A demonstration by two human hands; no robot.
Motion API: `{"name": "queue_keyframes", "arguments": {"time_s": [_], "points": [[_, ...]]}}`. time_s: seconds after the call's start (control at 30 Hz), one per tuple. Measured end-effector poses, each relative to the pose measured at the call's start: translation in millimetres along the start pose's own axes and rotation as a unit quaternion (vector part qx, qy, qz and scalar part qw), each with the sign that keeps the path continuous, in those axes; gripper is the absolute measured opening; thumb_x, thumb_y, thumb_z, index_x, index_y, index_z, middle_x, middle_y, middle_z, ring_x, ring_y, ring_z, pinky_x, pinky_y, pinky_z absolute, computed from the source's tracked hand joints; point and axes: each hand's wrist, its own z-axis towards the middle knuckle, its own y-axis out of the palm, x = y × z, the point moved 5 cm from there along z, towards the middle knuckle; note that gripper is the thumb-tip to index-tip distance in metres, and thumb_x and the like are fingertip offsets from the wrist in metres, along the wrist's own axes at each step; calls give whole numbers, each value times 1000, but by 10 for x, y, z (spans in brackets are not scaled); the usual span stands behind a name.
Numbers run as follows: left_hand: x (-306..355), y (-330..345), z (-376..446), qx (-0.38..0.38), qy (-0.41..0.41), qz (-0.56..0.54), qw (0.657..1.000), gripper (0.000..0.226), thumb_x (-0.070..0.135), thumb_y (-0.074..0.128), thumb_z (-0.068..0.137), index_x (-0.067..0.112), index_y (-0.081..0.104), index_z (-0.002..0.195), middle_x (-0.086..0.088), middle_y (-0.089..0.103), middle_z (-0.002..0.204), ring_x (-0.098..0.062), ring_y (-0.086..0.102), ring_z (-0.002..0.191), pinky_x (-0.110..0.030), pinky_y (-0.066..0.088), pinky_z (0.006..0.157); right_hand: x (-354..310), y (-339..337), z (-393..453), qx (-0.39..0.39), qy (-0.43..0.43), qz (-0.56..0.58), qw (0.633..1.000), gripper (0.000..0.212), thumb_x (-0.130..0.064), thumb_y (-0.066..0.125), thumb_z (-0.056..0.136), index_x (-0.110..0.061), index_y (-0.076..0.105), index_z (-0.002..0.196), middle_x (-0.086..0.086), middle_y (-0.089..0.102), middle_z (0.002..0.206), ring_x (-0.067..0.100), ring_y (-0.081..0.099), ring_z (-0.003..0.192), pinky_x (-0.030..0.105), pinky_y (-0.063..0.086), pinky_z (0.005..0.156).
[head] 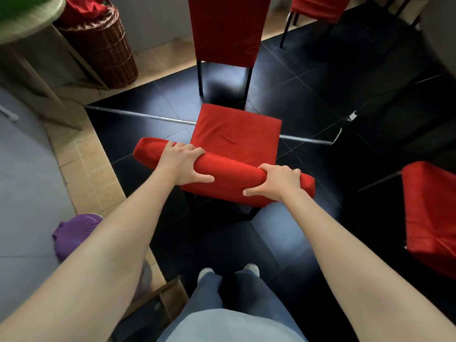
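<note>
A chair in a red fabric cover (237,134) stands right in front of me on the black floor, seen from behind and above. Its padded backrest top (232,174) runs from left to lower right. My left hand (183,162) grips the left part of that top edge, fingers curled over the far side and thumb on the near face. My right hand (274,181) grips the right part the same way. The seat lies beyond my hands.
A second red chair (228,28) faces this one from the far side. More red chairs stand at the right (431,218) and far right back (320,6). A wicker basket (106,45) and wooden table (29,23) are at left, a purple plastic item (74,233) below them.
</note>
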Motion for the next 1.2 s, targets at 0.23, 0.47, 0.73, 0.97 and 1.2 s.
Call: {"name": "queue_keyframes", "arguments": {"time_s": [0.23, 0.47, 0.73, 0.97, 1.2], "points": [[19, 0, -12, -8, 10, 9, 1000, 106, 97, 20, 53, 29, 52, 127, 0, 62, 121, -26, 55, 113, -44, 33, 100, 34, -13, 55, -47, -34, -5, 998, 96, -90, 57, 49, -39, 52, 129, -4, 61, 118, 27, 52, 115, 51, 36, 100], [15, 9, 19, -22, 30, 25, 999, 111, 98, 16, 53, 25, 54, 127, -3, 63, 118, -27, 58, 108, -42, 36, 95, 53, 34, 93, -46, -47, -40, 997, 114, -98, 37, 38, -39, 46, 135, -1, 57, 122, 27, 51, 114, 50, 38, 97], [-5, -30, 42, -27, 66, -10, 997, 108, 97, 22, 52, 24, 57, 124, -1, 63, 111, -26, 60, 103, -38, 37, 93, 61, 39, 43, -23, -36, -21, 999, 111, -97, 38, 39, -41, 45, 134, -6, 61, 122, 23, 56, 111, 44, 37, 96], [-20, -24, 50, -10, 82, -20, 996, 105, 96, 23, 53, 27, 58, 123, 3, 65, 112, -22, 60, 104, -35, 37, 94, 48, 25, -6, -15, -22, -6, 1000, 102, -92, 50, 48, -38, 45, 134, -10, 61, 122, 21, 55, 113, 49, 32, 100], [-24, -30, 52, 15, 92, -27, 995, 101, 95, 29, 54, 28, 63, 120, 7, 65, 119, -19, 60, 109, -35, 35, 97, 34, 25, -10, -13, -15, -28, 999, 103, -97, 45, 48, -38, 46, 133, -10, 63, 120, 18, 56, 111, 44, 34, 100]]}}
